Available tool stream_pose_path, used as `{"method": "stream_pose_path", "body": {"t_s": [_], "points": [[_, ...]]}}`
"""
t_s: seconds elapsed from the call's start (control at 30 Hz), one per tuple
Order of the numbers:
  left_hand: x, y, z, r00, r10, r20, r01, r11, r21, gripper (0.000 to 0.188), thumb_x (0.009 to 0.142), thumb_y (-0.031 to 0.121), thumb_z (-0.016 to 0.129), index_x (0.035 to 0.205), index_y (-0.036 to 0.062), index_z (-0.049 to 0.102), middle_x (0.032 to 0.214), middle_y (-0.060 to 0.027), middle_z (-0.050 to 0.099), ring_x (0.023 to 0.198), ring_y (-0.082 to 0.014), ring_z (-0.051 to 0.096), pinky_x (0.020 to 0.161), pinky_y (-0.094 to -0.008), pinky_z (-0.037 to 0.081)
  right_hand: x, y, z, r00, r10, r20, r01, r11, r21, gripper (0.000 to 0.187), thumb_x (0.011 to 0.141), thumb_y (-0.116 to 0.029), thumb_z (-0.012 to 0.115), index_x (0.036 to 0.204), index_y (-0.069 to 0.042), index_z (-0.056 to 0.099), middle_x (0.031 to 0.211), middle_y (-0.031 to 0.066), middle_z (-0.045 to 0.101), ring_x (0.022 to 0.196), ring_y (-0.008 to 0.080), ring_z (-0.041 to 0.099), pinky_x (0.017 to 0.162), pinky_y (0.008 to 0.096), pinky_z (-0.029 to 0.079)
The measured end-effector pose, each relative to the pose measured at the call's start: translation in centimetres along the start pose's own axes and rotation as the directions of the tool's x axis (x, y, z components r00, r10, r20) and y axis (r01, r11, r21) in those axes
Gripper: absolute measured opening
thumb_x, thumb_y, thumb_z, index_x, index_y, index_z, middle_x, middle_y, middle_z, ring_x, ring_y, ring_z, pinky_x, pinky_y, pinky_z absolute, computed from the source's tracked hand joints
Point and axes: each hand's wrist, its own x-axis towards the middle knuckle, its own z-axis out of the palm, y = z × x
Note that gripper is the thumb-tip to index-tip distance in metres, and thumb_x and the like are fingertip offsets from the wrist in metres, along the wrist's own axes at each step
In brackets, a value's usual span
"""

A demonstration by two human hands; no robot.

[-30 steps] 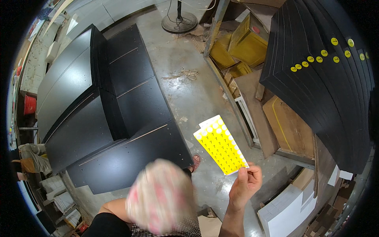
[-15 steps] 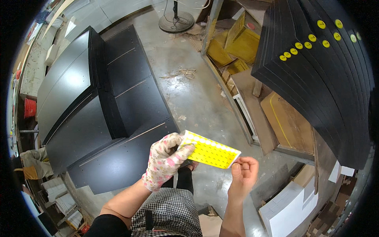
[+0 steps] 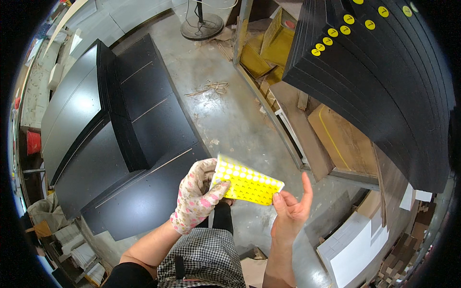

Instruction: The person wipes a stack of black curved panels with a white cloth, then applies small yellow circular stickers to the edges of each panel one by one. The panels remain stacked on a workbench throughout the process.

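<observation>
A yellow sheet of round stickers (image 3: 247,184) is held between both hands over the concrete floor. My left hand (image 3: 197,197), in a pink floral glove, pinches the sheet's left end. My bare right hand (image 3: 290,211) holds the sheet's right corner with thumb and finger, the other fingers spread upward. A stack of black panels (image 3: 384,86) stands at the right, several of their edges carrying yellow round stickers (image 3: 336,32).
More black panels (image 3: 120,144) lie stacked flat on the floor at the left. Cardboard boxes (image 3: 273,43) and brown boards (image 3: 341,139) lie by a rail at the upper right. White boards (image 3: 350,249) lean at the lower right. A fan base (image 3: 200,26) stands at the top.
My gloved left hand rose from below and took hold of the sheet's left end. The sheet swung from upright to nearly level and dropped a little.
</observation>
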Motion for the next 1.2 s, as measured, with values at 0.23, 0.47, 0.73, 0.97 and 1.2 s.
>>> {"method": "stream_pose_path", "body": {"t_s": [0.23,0.47,0.73,0.97,1.2], "points": [[0.0,-0.8,-0.2,0.986,0.122,0.115,-0.129,0.990,0.051,0.062,0.083,0.004,0.064,0.138,0.0016,0.035,0.099,-0.0093,0.063,0.087,-0.0137,0.060,0.080,-0.0282,0.049,-0.1,1.0,-1.4,0.995,-0.069,0.066,0.069,0.998,0.005,0.037,0.079,0.012,0.061,0.114,0.004,0.054,0.092,0.0135,0.063,0.084,0.0161,0.061,0.077,0.0254,0.050],[0.6,1.1,-1.5,0.906,0.223,0.360,-0.399,0.735,0.549,0.031,0.077,0.008,0.069,0.107,0.0068,0.065,0.091,-0.0106,0.064,0.079,-0.0223,0.063,0.072,-0.0309,0.050,0.0,0.2,-2.7,0.977,-0.034,0.211,0.058,0.992,-0.110,0.024,0.073,0.012,0.067,0.096,0.006,0.064,0.090,0.0096,0.061,0.083,0.0150,0.057,0.076,0.0263,0.047],[0.5,1.4,-1.5,0.887,0.269,0.376,-0.451,0.679,0.578,0.033,0.075,0.005,0.069,0.108,0.0070,0.063,0.092,-0.0101,0.064,0.080,-0.0232,0.064,0.070,-0.0314,0.052,0.4,-0.3,-3.3,0.946,-0.091,0.312,0.160,0.966,-0.202,0.032,0.069,0.005,0.074,0.099,0.004,0.066,0.089,0.0075,0.063,0.082,0.0127,0.056,0.070,0.0231,0.045],[-0.1,1.5,-1.2,0.911,0.313,0.269,-0.406,0.559,0.724,0.026,0.069,0.011,0.074,0.095,0.0085,0.068,0.083,-0.0072,0.063,0.075,-0.0230,0.061,0.066,-0.0318,0.050,0.0,-1.2,-2.3,0.932,-0.183,0.313,0.325,0.803,-0.499,0.025,0.071,-0.009,0.077,0.094,0.000,0.068,0.083,0.0046,0.060,0.070,0.0095,0.051,0.055,0.0197,0.037],[0.7,1.7,-2.2,0.854,0.381,0.355,-0.503,0.430,0.749,0.020,0.068,0.012,0.073,0.087,0.0090,0.069,0.079,-0.0054,0.060,0.077,-0.0223,0.059,0.065,-0.0320,0.049,-0.2,-1.6,-1.3,0.941,-0.198,0.275,0.323,0.771,-0.549,0.017,0.072,-0.011,0.076,0.086,-0.002,0.069,0.078,0.0018,0.058,0.065,0.0072,0.048,0.049,0.0193,0.029]]}}
